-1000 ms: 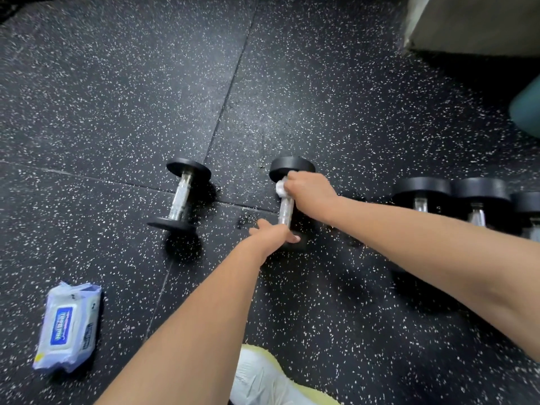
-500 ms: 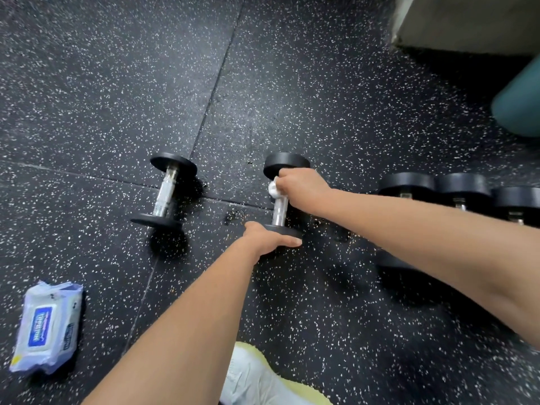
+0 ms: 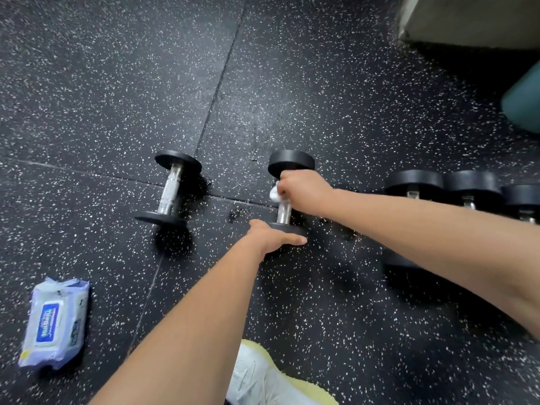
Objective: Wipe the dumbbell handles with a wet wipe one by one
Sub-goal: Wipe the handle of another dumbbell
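A small dumbbell [image 3: 291, 162] with black ends and a chrome handle lies on the floor at centre. My right hand [image 3: 304, 192] grips the upper part of its handle with a white wet wipe [image 3: 274, 194] bunched under the fingers. My left hand [image 3: 273, 236] rests on the near black end, fingers laid over it. A second small dumbbell [image 3: 171, 190] lies untouched to the left. Three more dumbbells [image 3: 415, 182] stand in a row at the right, partly hidden behind my right forearm.
A pack of wet wipes [image 3: 55, 323] lies on the speckled black rubber floor [image 3: 292, 83] at lower left. My white shoe [image 3: 263, 378] shows at the bottom edge. A pale block [image 3: 467, 21] and a teal object [image 3: 523, 100] sit at the upper right.
My right hand has slid a little down the handle with the wipe. My left hand stays on the near end. The camera view has shifted slightly.
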